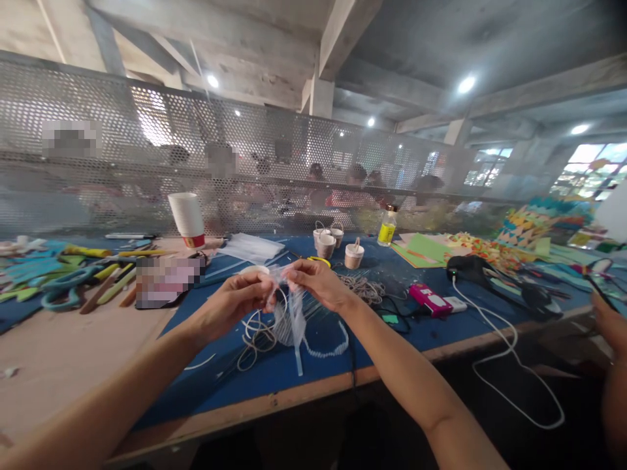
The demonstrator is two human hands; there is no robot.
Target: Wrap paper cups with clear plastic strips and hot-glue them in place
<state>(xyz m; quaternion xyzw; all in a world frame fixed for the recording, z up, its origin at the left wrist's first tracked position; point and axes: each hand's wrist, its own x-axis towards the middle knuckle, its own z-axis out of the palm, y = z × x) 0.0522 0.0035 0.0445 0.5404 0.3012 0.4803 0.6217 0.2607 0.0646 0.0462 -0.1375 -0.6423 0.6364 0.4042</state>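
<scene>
Both hands meet over the blue work mat, pinching a thin translucent white strip that hangs down between them. My left hand is closed on its upper part from the left, fingertips together. From the other side, my right hand is closed on the same strip, thumb against fingers. What exactly lies between the fingertips is too small to make out. Below them lie loops of thin white cord. A crimped pale strip curves over the mat to the right, and a tangle of beige string lies beyond my right wrist.
Blue-handled scissors and a phone lie left. Paper cups, small handled pots and a yellow-labelled bottle stand before the perforated screen. A white cable drapes off the edge; another person's hand is far right.
</scene>
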